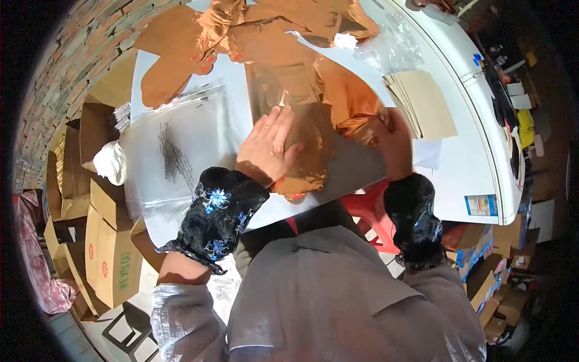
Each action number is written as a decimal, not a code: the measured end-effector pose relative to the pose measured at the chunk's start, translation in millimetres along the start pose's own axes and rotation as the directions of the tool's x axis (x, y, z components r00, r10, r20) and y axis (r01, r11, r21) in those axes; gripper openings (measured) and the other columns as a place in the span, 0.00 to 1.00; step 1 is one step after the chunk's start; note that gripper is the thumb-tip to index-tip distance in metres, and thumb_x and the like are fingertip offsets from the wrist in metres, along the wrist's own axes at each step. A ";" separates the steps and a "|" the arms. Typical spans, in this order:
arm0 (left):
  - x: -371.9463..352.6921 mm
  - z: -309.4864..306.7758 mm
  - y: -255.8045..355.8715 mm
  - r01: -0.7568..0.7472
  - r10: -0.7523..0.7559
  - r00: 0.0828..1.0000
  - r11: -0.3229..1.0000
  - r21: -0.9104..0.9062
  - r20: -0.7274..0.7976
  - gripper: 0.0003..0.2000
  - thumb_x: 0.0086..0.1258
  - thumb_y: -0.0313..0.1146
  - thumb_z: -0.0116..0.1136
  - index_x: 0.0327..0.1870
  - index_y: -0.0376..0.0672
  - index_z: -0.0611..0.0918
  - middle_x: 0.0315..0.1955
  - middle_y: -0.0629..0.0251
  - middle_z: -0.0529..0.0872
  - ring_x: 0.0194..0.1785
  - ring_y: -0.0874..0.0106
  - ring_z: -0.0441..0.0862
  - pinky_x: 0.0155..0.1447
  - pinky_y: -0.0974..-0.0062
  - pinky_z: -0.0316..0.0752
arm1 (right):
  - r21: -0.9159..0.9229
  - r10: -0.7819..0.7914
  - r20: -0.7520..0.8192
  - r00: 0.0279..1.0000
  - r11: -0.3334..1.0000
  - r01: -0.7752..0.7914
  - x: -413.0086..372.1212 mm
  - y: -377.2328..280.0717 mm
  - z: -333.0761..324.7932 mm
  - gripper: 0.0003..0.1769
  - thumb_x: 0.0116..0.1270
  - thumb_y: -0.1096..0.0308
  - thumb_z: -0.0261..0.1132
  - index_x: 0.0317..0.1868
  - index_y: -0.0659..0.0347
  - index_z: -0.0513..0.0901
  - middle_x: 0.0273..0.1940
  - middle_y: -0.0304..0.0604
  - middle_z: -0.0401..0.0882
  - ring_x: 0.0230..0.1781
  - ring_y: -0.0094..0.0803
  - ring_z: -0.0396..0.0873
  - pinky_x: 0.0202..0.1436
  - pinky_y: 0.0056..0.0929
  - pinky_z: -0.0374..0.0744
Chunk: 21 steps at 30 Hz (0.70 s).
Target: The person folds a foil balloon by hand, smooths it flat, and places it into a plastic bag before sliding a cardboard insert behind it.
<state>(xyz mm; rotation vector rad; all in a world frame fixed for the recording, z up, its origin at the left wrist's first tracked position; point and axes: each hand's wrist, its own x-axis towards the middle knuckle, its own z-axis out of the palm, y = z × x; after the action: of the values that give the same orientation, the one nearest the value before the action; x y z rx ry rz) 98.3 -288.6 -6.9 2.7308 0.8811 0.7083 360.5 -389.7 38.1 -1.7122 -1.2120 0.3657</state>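
Note:
A flat, shiny copper-coloured foil piece (304, 142), looking like a deflated foil balloon, lies over the front edge of the white table (443, 175). My left hand (268, 142) rests flat on it, with the fingers stretched out. At its right side, my right hand (395, 136) has its fingers closed on a crumpled, brighter fold of the same foil. More copper foil pieces (172, 45) are spread in a heap along the far side. To the left lies a stack of clear plastic bags (181, 139) with dark print.
Brown card sheets (419, 105) lie on the right, below crumpled clear plastic (395, 45). Cardboard boxes (108, 253) stand on the floor at left, beside a brick wall (72, 66). A red stool (369, 214) is under the table's front edge.

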 end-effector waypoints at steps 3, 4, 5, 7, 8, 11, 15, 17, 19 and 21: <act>-2.5 1.8 0.1 -0.008 0.008 1.000 1.000 0.012 -0.006 0.29 0.70 0.43 0.58 0.69 0.37 0.67 0.71 0.55 0.67 0.76 0.58 0.61 0.77 0.61 0.58 | -0.031 0.073 0.118 0.990 0.997 -0.070 -20.7 -49.6 34.0 0.08 0.67 0.72 0.65 0.45 0.60 0.77 0.37 0.41 0.82 0.36 0.34 0.81 0.41 0.30 0.80; -2.9 1.5 0.6 -0.009 0.009 1.000 1.000 0.008 -0.014 0.28 0.70 0.42 0.58 0.67 0.35 0.69 0.70 0.55 0.68 0.75 0.60 0.62 0.77 0.61 0.59 | -0.073 0.035 0.167 0.985 0.997 -0.023 -28.3 -53.9 44.9 0.09 0.66 0.73 0.66 0.45 0.59 0.78 0.38 0.43 0.82 0.37 0.38 0.82 0.42 0.32 0.81; -2.1 0.2 -0.2 -0.013 0.013 1.000 1.000 0.008 -0.025 0.28 0.69 0.41 0.59 0.65 0.34 0.71 0.70 0.55 0.69 0.75 0.61 0.62 0.77 0.62 0.59 | -0.111 -0.005 0.214 0.977 0.993 0.029 -31.8 -57.0 54.2 0.10 0.65 0.73 0.67 0.45 0.58 0.78 0.40 0.45 0.83 0.38 0.42 0.83 0.43 0.35 0.82; -2.5 -1.3 -0.4 -0.004 0.004 0.998 1.000 -0.002 -0.060 0.26 0.69 0.39 0.57 0.64 0.31 0.72 0.70 0.54 0.68 0.76 0.61 0.62 0.77 0.62 0.59 | -0.080 -0.308 0.234 0.922 0.939 0.334 -34.9 -52.3 71.1 0.12 0.63 0.73 0.67 0.46 0.58 0.78 0.42 0.48 0.82 0.41 0.47 0.83 0.45 0.37 0.82; -3.4 -2.5 1.2 0.002 -0.003 0.997 1.000 -0.011 -0.075 0.25 0.70 0.39 0.56 0.63 0.30 0.72 0.70 0.53 0.68 0.76 0.62 0.61 0.77 0.63 0.58 | -0.065 -0.447 0.242 0.861 0.878 0.474 -37.1 -52.1 76.9 0.13 0.62 0.73 0.67 0.46 0.58 0.78 0.42 0.49 0.82 0.43 0.49 0.83 0.45 0.38 0.82; -4.5 0.8 -3.9 0.012 -0.012 1.000 0.999 -0.045 -0.008 0.23 0.71 0.35 0.52 0.62 0.28 0.71 0.68 0.50 0.70 0.76 0.62 0.61 0.78 0.63 0.56 | -0.077 -0.321 0.319 0.892 0.929 0.362 -44.8 -51.5 81.9 0.12 0.61 0.77 0.67 0.45 0.61 0.78 0.47 0.47 0.83 0.53 0.46 0.82 0.51 0.37 0.83; 0.1 -0.2 -5.5 0.086 -0.081 0.996 0.984 -0.153 0.042 0.21 0.71 0.33 0.47 0.62 0.31 0.70 0.64 0.48 0.73 0.75 0.60 0.63 0.78 0.62 0.56 | -0.065 -0.357 0.304 0.883 0.917 0.393 -46.2 -45.2 87.1 0.10 0.61 0.78 0.66 0.43 0.62 0.78 0.50 0.48 0.83 0.57 0.47 0.80 0.56 0.38 0.81; 2.2 -3.6 -6.2 0.197 -0.174 0.980 0.926 -0.321 0.099 0.19 0.72 0.32 0.44 0.61 0.34 0.69 0.62 0.47 0.75 0.73 0.58 0.66 0.77 0.63 0.56 | -0.045 -0.378 0.311 0.872 0.911 0.410 -47.9 -34.8 89.8 0.10 0.62 0.77 0.66 0.43 0.61 0.77 0.51 0.48 0.83 0.57 0.47 0.80 0.56 0.38 0.81; 7.0 -10.0 -5.8 0.316 -0.252 0.949 0.792 -0.523 0.191 0.18 0.72 0.32 0.43 0.60 0.38 0.69 0.62 0.47 0.75 0.73 0.56 0.66 0.76 0.65 0.56 | -0.044 -0.424 0.304 0.853 0.888 0.457 -48.2 -32.2 90.2 0.10 0.62 0.77 0.66 0.43 0.60 0.77 0.51 0.47 0.83 0.57 0.47 0.80 0.55 0.39 0.80; 13.3 -17.6 -3.3 0.432 -0.299 0.901 0.547 -0.716 0.315 0.16 0.72 0.32 0.42 0.59 0.41 0.70 0.66 0.46 0.71 0.73 0.56 0.65 0.76 0.67 0.54 | -0.060 -0.497 0.285 0.820 0.844 0.533 -47.7 -36.6 87.2 0.10 0.62 0.77 0.66 0.43 0.59 0.77 0.50 0.47 0.83 0.56 0.47 0.80 0.54 0.39 0.81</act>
<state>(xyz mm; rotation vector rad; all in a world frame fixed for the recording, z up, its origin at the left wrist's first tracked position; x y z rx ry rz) 97.3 -277.6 12.5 1.7132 0.8119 0.5795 257.9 -382.4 13.4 -1.3942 -1.8750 0.1758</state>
